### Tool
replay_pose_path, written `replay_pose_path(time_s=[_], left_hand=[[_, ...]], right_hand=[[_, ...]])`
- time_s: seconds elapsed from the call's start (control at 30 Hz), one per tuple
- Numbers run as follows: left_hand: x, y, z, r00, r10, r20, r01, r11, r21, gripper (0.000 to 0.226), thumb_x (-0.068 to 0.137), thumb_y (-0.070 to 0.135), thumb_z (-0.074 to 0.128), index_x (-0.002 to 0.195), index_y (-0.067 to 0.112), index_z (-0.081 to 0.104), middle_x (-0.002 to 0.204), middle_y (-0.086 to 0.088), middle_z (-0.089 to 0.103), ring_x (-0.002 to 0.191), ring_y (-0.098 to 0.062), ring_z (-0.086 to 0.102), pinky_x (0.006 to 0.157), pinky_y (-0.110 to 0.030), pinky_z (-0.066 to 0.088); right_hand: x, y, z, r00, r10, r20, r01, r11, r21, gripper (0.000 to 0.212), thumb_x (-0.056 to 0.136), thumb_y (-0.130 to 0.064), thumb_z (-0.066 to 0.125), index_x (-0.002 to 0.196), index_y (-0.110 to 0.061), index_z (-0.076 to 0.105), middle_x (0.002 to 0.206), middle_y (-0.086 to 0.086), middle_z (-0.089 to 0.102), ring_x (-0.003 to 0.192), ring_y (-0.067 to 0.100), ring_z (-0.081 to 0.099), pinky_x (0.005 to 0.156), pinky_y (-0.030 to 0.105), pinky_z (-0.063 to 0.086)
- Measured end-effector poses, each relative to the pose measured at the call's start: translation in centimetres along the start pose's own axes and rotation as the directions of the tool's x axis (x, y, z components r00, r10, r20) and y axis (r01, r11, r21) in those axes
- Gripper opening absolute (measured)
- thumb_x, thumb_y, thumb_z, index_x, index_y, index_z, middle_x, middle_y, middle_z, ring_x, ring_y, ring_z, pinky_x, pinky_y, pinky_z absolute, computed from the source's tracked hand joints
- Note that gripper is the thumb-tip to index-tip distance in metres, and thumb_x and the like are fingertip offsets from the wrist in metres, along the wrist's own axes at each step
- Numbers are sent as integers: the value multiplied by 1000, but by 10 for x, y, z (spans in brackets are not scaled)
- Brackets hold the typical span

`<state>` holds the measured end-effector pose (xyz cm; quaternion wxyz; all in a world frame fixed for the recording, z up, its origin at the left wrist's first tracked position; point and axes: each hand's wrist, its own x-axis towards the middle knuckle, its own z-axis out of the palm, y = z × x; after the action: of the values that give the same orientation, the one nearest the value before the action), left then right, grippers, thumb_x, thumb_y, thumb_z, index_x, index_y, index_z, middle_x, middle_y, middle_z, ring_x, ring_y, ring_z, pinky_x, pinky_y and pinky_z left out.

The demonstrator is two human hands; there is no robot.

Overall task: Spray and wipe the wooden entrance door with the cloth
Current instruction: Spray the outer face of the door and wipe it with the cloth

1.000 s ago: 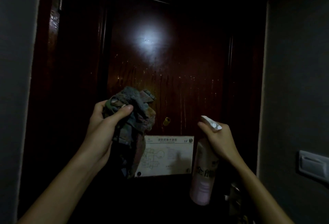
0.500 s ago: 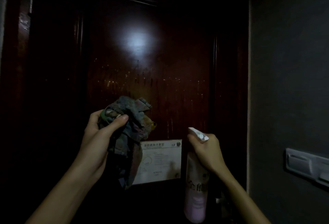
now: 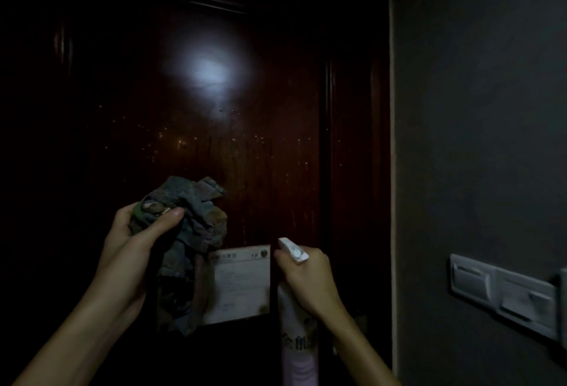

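Observation:
A dark glossy wooden door [image 3: 199, 140] fills the middle of the dim view, with a bright light reflection high up and fine droplets and drip streaks across its centre. My left hand [image 3: 129, 250] grips a crumpled multicoloured cloth [image 3: 190, 226] held up close in front of the door; part of it hangs down. My right hand [image 3: 306, 275] holds a pale pink spray bottle [image 3: 296, 342] by the neck, its white nozzle [image 3: 291, 249] pointing toward the door.
A white floor-plan notice [image 3: 242, 284] is fixed to the door between my hands, partly covered by the cloth. A grey wall [image 3: 478, 140] stands at the right with a switch panel [image 3: 503, 293] on it.
The view has swung right, so the door and notice sit further left in frame. Both hands have dropped lower, still holding the cloth and the bottle.

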<state>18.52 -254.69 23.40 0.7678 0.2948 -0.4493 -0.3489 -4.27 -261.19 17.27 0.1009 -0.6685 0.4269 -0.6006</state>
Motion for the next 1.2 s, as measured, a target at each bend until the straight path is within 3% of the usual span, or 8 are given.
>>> replay_pose_path(time_s=[0.23, 0.37, 0.6, 0.7, 0.83, 0.97, 1.07, 1.2], left_hand=[[-23, -3, 17, 1000, 10, -11, -10, 1000, -9, 45, 87, 16, 73, 129, 18, 58, 111, -7, 70, 95, -21, 69, 73, -34, 51], [-32, 5, 12, 999, 20, -29, -19, 999, 34, 45, 85, 19, 76, 127, 21, 58, 114, -8, 70, 103, -25, 69, 78, -36, 53], [-38, 47, -29, 988, 110, -110, -96, 988, 125, 35, 83, 20, 77, 113, 25, 60, 113, -9, 70, 100, -23, 70, 78, -35, 55], [-37, 67, -54, 983, 130, -132, -110, 983, 150, 45, 83, 21, 78, 123, 21, 59, 115, -9, 70, 102, -24, 71, 76, -35, 54], [-28, 91, -90, 978, 159, -138, -136, 977, 162, 45, 82, 22, 79, 123, 20, 59, 117, -11, 71, 102, -25, 72, 78, -35, 55], [-16, 111, -119, 973, 180, -144, -158, 976, 151, 39, 81, 22, 80, 114, 25, 61, 113, -10, 72, 100, -25, 72, 79, -36, 55], [-9, 122, -135, 973, 186, -138, -170, 978, 124, 36, 80, 21, 80, 110, 26, 61, 109, -10, 73, 98, -25, 73, 77, -36, 55], [-5, 130, -155, 976, 184, -120, -171, 980, 106, 38, 82, 21, 79, 114, 23, 60, 111, -11, 72, 99, -26, 73, 79, -39, 57]], right_hand=[[2, -12, -19, 996, -72, -44, 79, 979, 186, 38, 91, -15, 57, 58, -7, 42, 52, -5, 39, 52, 6, 36, 50, 32, 29], [10, -25, -22, 992, -123, -34, 126, 982, 139, 44, 90, -24, 62, 54, -18, 38, 50, -9, 40, 50, 3, 37, 51, 31, 31], [19, -58, 8, 994, -89, -60, 104, 934, 342, 38, 92, -19, 61, 55, -16, 52, 53, -4, 51, 50, 11, 48, 50, 36, 34], [22, -79, 23, 990, -92, -109, 125, 928, 351, 27, 92, -20, 64, 75, 0, 70, 76, 13, 74, 71, 25, 69, 62, 51, 49], [27, -111, 40, 984, -128, -122, 164, 917, 364, 31, 92, -19, 65, 97, 11, 65, 101, 29, 66, 96, 35, 62, 84, 55, 47], [40, -134, 60, 986, -117, -117, 151, 930, 336, 25, 90, -21, 62, 70, -5, 66, 67, 5, 68, 60, 19, 63, 58, 45, 46], [39, -148, 73, 984, -119, -131, 156, 934, 320, 32, 90, -24, 62, 90, 8, 66, 86, 21, 72, 77, 26, 70, 65, 48, 52], [39, -164, 86, 987, -149, -55, 158, 946, 284, 33, 88, -31, 64, 74, -1, 64, 65, 13, 62, 64, 11, 55, 60, 36, 43]])
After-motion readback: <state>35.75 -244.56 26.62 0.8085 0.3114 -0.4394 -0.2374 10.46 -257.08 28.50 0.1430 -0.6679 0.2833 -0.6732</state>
